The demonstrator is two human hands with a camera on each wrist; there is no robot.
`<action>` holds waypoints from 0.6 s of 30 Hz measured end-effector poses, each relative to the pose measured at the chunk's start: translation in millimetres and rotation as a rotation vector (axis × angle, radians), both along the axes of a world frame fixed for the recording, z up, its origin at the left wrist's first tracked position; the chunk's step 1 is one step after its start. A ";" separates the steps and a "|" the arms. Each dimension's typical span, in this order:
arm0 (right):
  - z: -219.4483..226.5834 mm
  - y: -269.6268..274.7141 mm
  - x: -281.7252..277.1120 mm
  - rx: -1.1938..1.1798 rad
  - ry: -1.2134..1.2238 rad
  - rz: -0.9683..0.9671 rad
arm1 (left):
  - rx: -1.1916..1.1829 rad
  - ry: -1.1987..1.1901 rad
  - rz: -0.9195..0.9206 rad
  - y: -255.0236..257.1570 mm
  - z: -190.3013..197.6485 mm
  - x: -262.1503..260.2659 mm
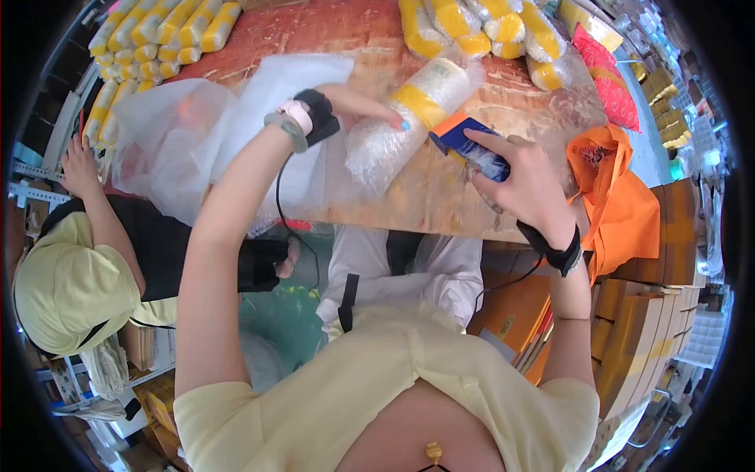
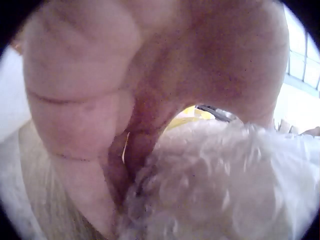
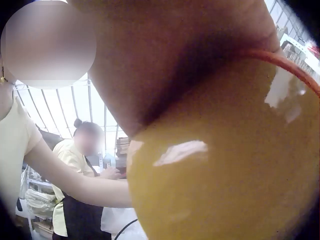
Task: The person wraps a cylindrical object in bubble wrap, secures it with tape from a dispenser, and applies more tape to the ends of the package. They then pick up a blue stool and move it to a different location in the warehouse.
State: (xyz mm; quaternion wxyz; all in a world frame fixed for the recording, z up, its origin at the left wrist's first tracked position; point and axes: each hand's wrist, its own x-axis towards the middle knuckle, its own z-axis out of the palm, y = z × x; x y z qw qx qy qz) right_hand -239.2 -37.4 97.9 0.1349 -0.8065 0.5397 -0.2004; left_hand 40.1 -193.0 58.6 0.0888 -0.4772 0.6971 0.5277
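A bundle in bubble wrap [image 1: 387, 153], with a yellow tape band [image 1: 421, 102] round its middle, lies slanted on the wooden table. My left hand [image 1: 358, 102] holds its near part from the far left side. Thumb and fingers straddle the bubble wrap [image 2: 215, 185] in the left wrist view. The right hand [image 1: 528, 177] grips a blue and orange tape dispenser [image 1: 480, 145], its orange front close to the bundle's right side. Up close in the right wrist view is the glossy yellow tape roll [image 3: 225, 150], below the palm.
Bubble-wrap sheets [image 1: 267, 102] spread on the table's left. Stacks of yellow-taped bundles stand at the back left [image 1: 157, 31] and back right [image 1: 495, 27]. An orange bag [image 1: 621, 197] hangs at the right edge, near cartons [image 1: 637, 338]. Another person [image 1: 75, 267] works at the left.
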 end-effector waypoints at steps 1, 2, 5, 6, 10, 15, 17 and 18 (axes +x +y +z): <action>-8.4 -3.6 -4.0 -0.024 -0.013 0.015 | -0.001 -0.060 -0.044 -6.0 -3.4 -0.3; -8.3 -2.5 -5.9 -0.005 -0.024 0.025 | -0.117 -0.028 -0.054 -8.2 -7.7 0.3; -6.1 -3.6 -7.3 0.019 -0.029 0.050 | -0.365 0.079 -0.060 -8.3 -11.7 -1.1; -9.8 -4.9 -7.0 0.020 -0.010 0.050 | -0.362 0.137 -0.060 -4.8 -11.6 -2.5; -25.8 -17.1 -14.9 0.119 -0.058 0.035 | -0.697 0.132 -0.108 26.5 -21.6 -19.7; -34.6 -17.8 -22.4 0.049 -0.032 0.048 | -1.228 -0.276 0.066 106.4 -45.4 -66.1; -33.0 -14.8 -25.9 0.069 -0.047 0.050 | -1.106 -0.297 0.072 96.0 -49.5 -63.9; -33.0 -13.6 -28.7 0.048 -0.063 0.062 | -1.047 -0.308 0.075 87.9 -47.4 -61.3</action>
